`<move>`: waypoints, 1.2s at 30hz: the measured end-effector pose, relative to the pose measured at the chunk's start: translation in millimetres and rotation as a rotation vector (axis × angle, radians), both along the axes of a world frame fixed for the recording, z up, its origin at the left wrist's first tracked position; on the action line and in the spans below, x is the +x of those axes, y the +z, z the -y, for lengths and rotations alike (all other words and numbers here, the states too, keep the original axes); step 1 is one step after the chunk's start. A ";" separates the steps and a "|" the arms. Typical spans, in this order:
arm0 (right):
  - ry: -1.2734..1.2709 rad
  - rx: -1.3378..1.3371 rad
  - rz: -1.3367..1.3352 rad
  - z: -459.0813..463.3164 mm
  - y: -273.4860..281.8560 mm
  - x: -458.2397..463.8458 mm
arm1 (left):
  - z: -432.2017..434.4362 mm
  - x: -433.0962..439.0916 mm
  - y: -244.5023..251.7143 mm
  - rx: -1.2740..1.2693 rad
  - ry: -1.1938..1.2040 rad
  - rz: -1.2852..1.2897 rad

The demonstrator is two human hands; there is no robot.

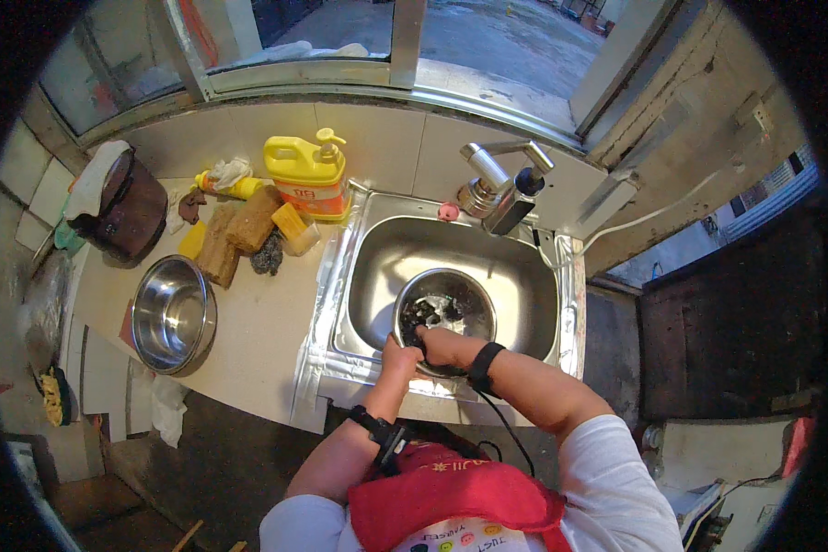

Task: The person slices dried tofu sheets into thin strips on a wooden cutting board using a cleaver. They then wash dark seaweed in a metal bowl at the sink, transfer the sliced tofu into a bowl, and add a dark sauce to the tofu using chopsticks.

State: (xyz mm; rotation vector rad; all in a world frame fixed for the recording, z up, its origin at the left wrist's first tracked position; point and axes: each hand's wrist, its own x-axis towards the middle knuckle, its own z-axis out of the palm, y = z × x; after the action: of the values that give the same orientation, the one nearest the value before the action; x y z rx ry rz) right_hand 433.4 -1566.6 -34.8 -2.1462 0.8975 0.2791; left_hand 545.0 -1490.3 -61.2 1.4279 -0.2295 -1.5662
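A round stainless steel bowl (484,297) sits in the front part of a metal sink (524,276), with dark, wet-looking pieces (453,309) inside it. My left hand (400,355) grips the bowl's near left rim. Inside the bowl, at its near left side, my right hand (447,345) is on the dark pieces; its fingertips are hidden, so whether it holds any is unclear. What the dark pieces are cannot be told. Behind the sink stands a metal faucet (486,165).
Left on the counter (262,345) are an empty steel bowl (174,314), brown sponges (219,245), a steel wool scourer (268,254), a yellow detergent jug (306,176) and a dark bucket (127,214). A pink item (448,211) lies behind the basin. A cable (514,431) hangs from my right wrist.
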 end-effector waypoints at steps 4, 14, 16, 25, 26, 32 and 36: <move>-0.063 -0.158 -0.042 10.4 23.3 -7.0 | -2.2 3.5 8.5 -0.074 -0.004 0.220; -0.056 -0.237 -0.092 15.3 39.9 0.9 | 0.2 -4.7 33.3 -0.067 -0.015 0.116; 0.064 -0.136 -0.074 7.9 41.0 5.0 | 2.0 -0.9 27.7 -0.033 -0.031 0.171; -0.029 -0.566 -0.050 25.1 38.4 2.2 | -1.7 12.6 35.2 -0.131 -0.058 0.351; -0.084 -0.533 -0.057 24.3 33.4 1.7 | -0.9 13.8 35.7 -0.123 -0.075 0.404; -0.386 -0.289 -0.009 7.7 10.0 -4.9 | 3.1 19.5 25.4 -0.148 -0.039 0.357; -0.436 -0.357 0.121 -13.7 0.6 -0.8 | 3.4 14.5 20.5 -0.149 -0.010 0.393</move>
State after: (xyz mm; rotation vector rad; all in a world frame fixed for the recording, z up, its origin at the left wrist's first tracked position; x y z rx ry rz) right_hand 432.6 -1552.9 -34.2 -2.1792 1.3913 -0.2455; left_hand 559.5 -1493.6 -40.7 1.6063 -0.5744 -1.2356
